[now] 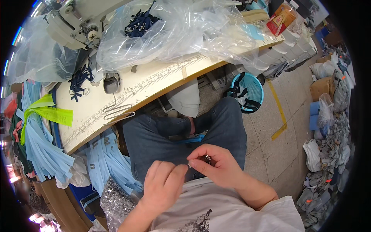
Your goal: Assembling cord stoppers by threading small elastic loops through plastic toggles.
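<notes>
Over my lap, my left hand (164, 185) and my right hand (214, 164) are close together with fingertips almost meeting. My right hand's thumb and index finger pinch a tiny pale piece whose kind I cannot make out. A small shiny metal piece (208, 158) shows in the curl of the same hand. The left fingers are bent and pressed together, and whatever they hold is hidden from view. Beneath both hands are my jeans (154, 135).
A sewing machine (69, 27) stands on the white table (154, 75) with a ruler strip along its edge. Clear plastic bags (185, 34) hold dark blue straps. Light blue fabric strips (104, 162) hang at left. A blue basket (254, 91) and grey scrap piles (328, 154) lie right.
</notes>
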A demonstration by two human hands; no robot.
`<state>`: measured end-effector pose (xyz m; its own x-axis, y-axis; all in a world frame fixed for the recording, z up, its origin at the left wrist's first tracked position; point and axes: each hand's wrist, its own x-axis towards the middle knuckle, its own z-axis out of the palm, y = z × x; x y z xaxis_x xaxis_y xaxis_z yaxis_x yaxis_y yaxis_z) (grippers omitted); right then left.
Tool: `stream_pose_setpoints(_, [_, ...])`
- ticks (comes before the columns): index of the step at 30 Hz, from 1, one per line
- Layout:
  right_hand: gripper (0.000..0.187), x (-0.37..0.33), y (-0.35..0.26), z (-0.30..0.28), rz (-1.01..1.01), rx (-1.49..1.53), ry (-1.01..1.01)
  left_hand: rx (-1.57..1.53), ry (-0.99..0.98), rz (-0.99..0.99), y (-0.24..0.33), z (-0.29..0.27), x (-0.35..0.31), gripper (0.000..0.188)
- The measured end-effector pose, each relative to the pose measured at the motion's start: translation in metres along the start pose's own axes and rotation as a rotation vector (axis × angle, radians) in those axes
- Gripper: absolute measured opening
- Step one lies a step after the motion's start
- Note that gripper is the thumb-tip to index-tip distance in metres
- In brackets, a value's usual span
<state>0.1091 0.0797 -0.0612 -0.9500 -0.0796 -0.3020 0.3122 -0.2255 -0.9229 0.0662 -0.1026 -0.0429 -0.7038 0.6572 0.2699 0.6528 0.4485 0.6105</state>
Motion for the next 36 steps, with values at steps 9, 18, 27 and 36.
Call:
stream_pose_setpoints(9, [0.018, -0.002, -0.002, 0.002, -0.006, 0.012, -0.060, -0.152, 0.085, -0.125, -0.001, 0.007, -0.002, 0.015])
stream_pose_setpoints(18, [0.018, -0.001, 0.000, 0.002, -0.278, -0.153, -0.010, -0.596, 0.131, -0.383, 0.010, 0.008, -0.012, 0.020])
stream_pose_setpoints(27, [0.013, -0.002, 0.012, -0.004, -0.101, 0.221, -0.065, -0.395, 0.034, -0.182, 0.003, 0.004, 0.000, 0.034])
stream_pose_setpoints(36, [0.011, -0.002, 0.005, -0.001, 0.069, 0.384, -0.033, -0.164, 0.186, 0.012, -0.006, 0.009, -0.001, 0.028])
